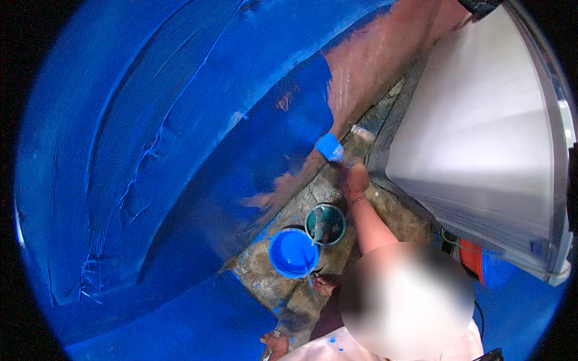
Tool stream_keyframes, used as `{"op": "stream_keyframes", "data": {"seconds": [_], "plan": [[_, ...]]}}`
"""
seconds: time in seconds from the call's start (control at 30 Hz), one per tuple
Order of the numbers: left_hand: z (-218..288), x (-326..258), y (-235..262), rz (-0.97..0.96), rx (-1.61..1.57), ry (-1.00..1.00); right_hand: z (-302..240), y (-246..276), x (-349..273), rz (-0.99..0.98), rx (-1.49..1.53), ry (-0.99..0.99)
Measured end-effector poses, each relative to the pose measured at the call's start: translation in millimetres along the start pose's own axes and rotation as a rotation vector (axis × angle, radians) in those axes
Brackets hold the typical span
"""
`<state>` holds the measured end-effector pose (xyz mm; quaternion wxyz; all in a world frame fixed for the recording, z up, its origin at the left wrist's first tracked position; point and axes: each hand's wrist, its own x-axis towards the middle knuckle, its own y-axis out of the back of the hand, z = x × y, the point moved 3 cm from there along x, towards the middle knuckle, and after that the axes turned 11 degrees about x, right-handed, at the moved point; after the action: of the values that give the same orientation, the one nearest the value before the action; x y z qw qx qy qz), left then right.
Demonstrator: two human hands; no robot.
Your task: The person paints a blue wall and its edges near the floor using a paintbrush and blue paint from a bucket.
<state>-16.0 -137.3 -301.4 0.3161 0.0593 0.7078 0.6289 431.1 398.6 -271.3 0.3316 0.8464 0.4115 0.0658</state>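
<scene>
My right hand [355,180] is stretched forward, its fingers closed around a wide brush [329,147] with a bright blue head. Motion blurs the handle and fingers. The brush is at the low edge of a wall [367,66], where wet blue paint meets bare pinkish surface. Behind the hand stands a tub of blue paint [294,253], with drips on its rim. Touching it is a smaller dark green pail [325,224] with dark contents. Low in the view, beside a white blue-specked cloth, is what looks like my left hand [276,344]; its fingers are unclear.
A big whitish box-like panel [475,120] rises close on the right. Blue-coated wall [168,108] with hanging strands fills the left. The worn floor strip [265,289] has blue spatters. Bare toes [325,284] show by the tub. A red object [471,260] lies under the panel.
</scene>
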Motion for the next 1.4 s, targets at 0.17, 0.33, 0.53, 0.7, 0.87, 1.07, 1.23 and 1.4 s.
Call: {"op": "stream_keyframes", "data": {"seconds": [0.17, 0.33, 0.53, 0.7, 0.87, 1.07, 1.23, 1.4], "plan": [[62.9, -41.1, 12.5, -0.235, -0.016, 0.003, -25.4, 46.4, 52.8, 0.105, -0.075, 0.040], [80.4, -38.7, -17.2, -0.175, 0.255, -0.309, -146.8, 151.1, 62.8, 0.203, 0.297, 0.309], [193.5, -61.5, 35.8, -0.284, 0.145, -0.191, -147.3, 152.0, 96.2, -0.092, 1.062, 0.154], [213.8, -61.8, 31.5, -0.197, 0.179, -0.265, -15.0, 50.3, 129.3, 0.077, 0.306, 0.276], [237.2, -25.9, 38.4, -0.233, -0.208, -0.260, -12.2, 50.9, 113.3, 0.113, 0.020, -0.007], [388.1, -81.6, 160.8, -0.333, -0.571, -0.466, -138.7, 158.0, 87.6, 0.107, 0.184, 0.229], [477.3, -100.8, 237.4, -0.329, -0.882, -0.642, -177.2, 206.2, 88.3, 0.041, 0.901, 0.309], [461.5, -105.8, 212.4, -0.423, -0.742, -0.655, -118.3, 129.4, 117.7, -0.033, 0.600, 0.189]]}}
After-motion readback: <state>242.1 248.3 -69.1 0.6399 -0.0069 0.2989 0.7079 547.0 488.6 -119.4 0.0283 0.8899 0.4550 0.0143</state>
